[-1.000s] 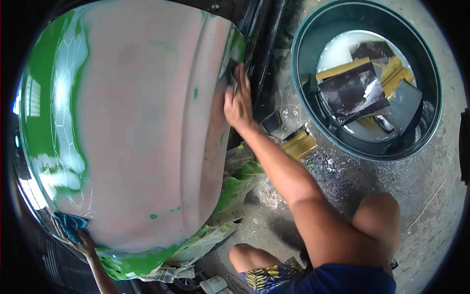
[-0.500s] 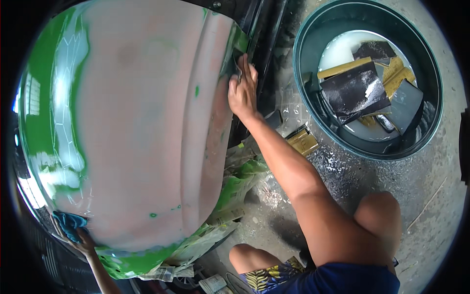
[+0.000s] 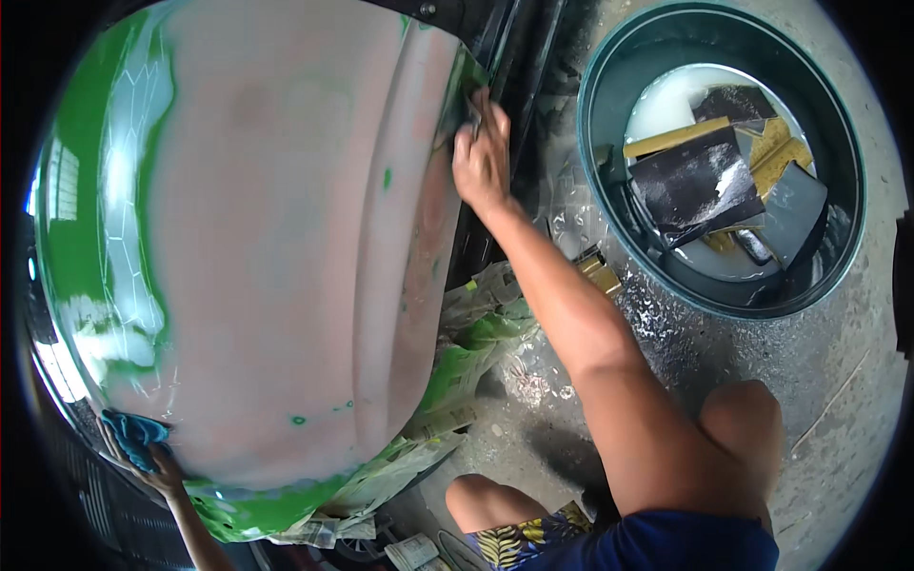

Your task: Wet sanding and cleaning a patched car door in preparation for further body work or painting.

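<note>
A large curved car panel [image 3: 267,228] fills the left half, pinkish-grey and matt in the middle with green paint along its borders. My right hand [image 3: 484,157] presses on its far right edge, fingers bent over a piece of dark sandpaper [image 3: 475,101] that they mostly cover. At the lower left, my left hand [image 3: 160,468] rests at the panel's near corner. Bunched under those fingers is a wet-looking teal cloth [image 3: 138,433].
A dark green tub [image 3: 595,205] at the right holds milky water, dark sandpaper sheets [image 3: 700,181] and yellowish pieces. A yellowish block [image 3: 600,274] lies on the wet concrete floor [image 3: 809,381]. Newspaper masking [image 3: 409,466] hangs below the panel. Black car bodywork [image 3: 533,57] borders its right.
My right hand has shifted slightly right and down along the panel edge, fingers more bent. The left hand and cloth have stayed in place. The view has moved a little.
</note>
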Demonstrator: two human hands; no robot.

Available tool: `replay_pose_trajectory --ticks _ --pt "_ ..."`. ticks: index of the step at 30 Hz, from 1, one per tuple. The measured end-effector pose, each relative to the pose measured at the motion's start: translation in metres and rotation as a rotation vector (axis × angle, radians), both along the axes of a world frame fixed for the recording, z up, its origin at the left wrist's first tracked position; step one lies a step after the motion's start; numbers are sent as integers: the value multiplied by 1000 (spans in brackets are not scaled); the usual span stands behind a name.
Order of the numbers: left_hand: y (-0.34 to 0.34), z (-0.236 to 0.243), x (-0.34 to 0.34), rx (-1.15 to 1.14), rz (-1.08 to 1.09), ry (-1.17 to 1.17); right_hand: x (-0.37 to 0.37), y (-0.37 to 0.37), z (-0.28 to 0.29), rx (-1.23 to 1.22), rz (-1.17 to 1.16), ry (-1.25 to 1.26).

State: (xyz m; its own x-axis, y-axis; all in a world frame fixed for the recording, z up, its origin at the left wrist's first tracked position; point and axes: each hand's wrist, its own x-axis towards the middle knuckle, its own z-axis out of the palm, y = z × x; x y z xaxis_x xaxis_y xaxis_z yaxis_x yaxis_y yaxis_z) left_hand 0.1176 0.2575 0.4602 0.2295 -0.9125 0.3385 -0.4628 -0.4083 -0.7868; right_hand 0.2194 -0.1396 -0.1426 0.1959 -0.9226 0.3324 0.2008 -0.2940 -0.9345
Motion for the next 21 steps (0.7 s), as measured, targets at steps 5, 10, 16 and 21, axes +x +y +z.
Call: replay_pose_trajectory --ticks 5,10,16,21 --pt "11 7 3 -6 -10 -4 2 -56 9 -59 6 4" --pt "-2 -3 1 -24 -21 18 -7 1 8 -13 9 -12" --pt "6 3 5 -37 8 19 1 10 0 -56 -23 -22" --pt "17 12 0 -24 9 14 3 -44 16 -22 -51 -62"
